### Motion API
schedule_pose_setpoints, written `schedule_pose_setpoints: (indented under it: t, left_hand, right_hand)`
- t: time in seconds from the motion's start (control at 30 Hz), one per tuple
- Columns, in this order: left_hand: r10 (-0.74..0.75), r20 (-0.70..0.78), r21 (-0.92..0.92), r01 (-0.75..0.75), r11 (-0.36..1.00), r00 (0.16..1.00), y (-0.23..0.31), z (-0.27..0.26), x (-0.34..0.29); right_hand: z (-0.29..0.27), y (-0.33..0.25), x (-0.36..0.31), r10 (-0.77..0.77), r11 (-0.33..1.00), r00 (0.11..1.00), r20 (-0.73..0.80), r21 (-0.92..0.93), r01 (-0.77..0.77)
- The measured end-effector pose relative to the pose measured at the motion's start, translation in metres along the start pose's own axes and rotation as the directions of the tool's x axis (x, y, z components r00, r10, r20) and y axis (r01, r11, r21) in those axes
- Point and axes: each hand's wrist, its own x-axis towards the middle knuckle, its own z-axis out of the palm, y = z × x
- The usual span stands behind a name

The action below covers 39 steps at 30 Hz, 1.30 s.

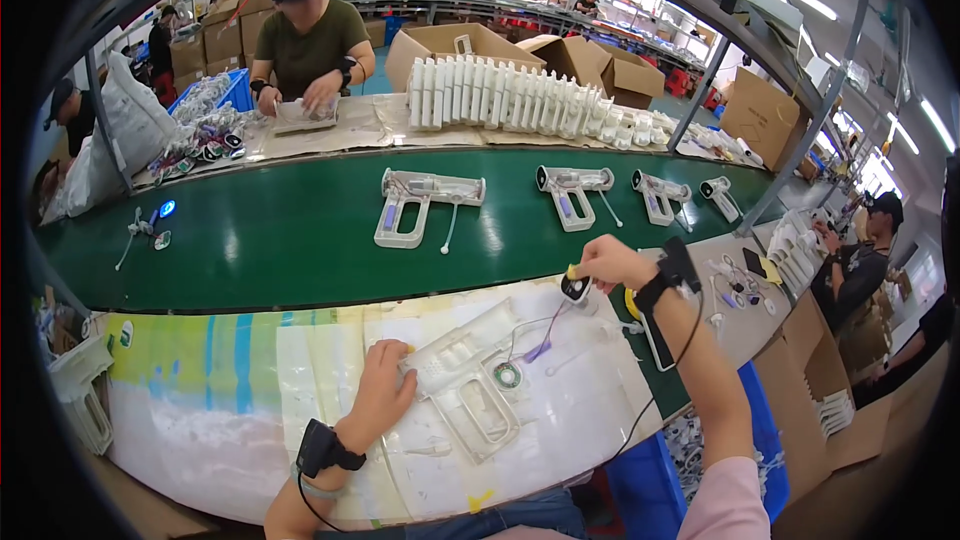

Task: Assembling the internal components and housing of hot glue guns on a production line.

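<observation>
On the work surface before me lies a white plastic toy-gun shell (450, 365), its hollow side up and its looped handle toward me. My left hand (385, 387) grips the shell's left end between fingers and thumb. Raised beyond the shell's right end, my right hand (615, 262) is closed in a pinch on a small black round part (575, 287). Thin wires run from that part down to a purple piece (537, 351) and a small round speaker-like disc (507, 375) beside the handle. A yellow cover shows on a fingertip of each hand.
A green conveyor belt (330, 230) crosses ahead, carrying several part-filled gun shells (430, 205). Across it, a person (310, 50) handles a shell beside rows of white shells (500, 95). Small parts (735, 285) lie at right; a blue bin (640, 480) stands below.
</observation>
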Motion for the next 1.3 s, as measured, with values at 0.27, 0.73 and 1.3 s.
schedule_pose_setpoints:
  t: [0.27, 0.73, 1.3]
  left_hand:
    - [-0.213, -0.152, -0.262, 0.168, 0.95, 0.965, -0.001, 0.002, 0.002]
    - [-0.099, -0.183, -0.231, 0.055, 0.971, 0.978, 0.06, -0.056, 0.072]
    - [0.006, -0.086, -0.36, -0.037, 0.932, 0.996, 0.138, -0.085, 0.166]
  right_hand:
    - [-0.038, -0.039, -0.044, -0.108, 0.654, 0.968, -0.227, 0.717, 0.241]
    - [-0.024, -0.11, -0.072, -0.348, 0.435, 0.926, -0.147, 0.85, 0.298]
    - [0.015, -0.149, -0.081, -0.534, 0.483, 0.845, 0.022, 0.828, 0.284]
